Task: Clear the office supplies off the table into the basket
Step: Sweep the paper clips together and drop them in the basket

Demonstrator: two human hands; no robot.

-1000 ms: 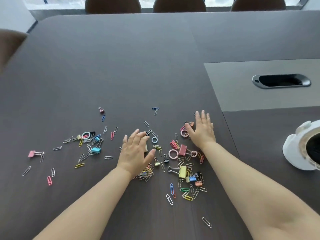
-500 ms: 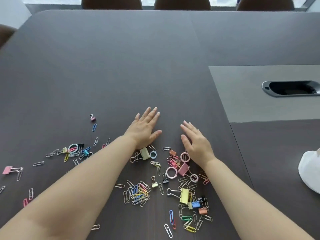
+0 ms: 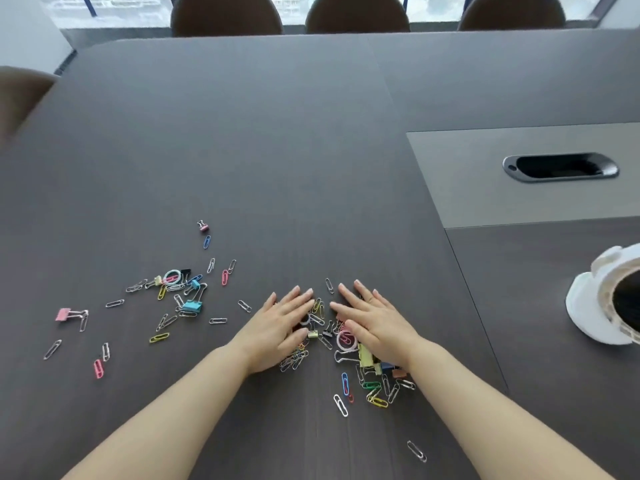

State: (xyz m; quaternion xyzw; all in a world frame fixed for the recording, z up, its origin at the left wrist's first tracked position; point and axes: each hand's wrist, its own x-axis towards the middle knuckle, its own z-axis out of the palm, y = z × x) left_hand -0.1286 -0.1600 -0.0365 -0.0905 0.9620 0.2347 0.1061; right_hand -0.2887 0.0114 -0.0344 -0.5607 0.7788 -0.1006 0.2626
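My left hand [image 3: 280, 327] and my right hand [image 3: 375, 322] lie flat, fingers straight, on either side of a heap of paper clips, binder clips and rings [image 3: 327, 336]. The fingertips nearly meet above the heap. A yellow binder clip [image 3: 365, 356] and a pink ring [image 3: 346, 339] show beside my right hand. More paper clips [image 3: 375, 393] trail toward me. A second scatter with a blue binder clip [image 3: 192, 305] lies to the left, and a pink binder clip [image 3: 64, 314] lies farther left. The white basket [image 3: 592, 306] stands at the right edge, partly cut off.
The dark table [image 3: 277, 150] has a grey inset panel [image 3: 485, 188] with a cable slot [image 3: 559, 167] at the right. Brown chair backs [image 3: 356, 15] line the far edge. A lone paper clip [image 3: 416, 451] lies near me.
Both hands have drawn back toward me and closer together, sweeping the clips between them into a tighter heap. The view has shifted, showing more of the basket.
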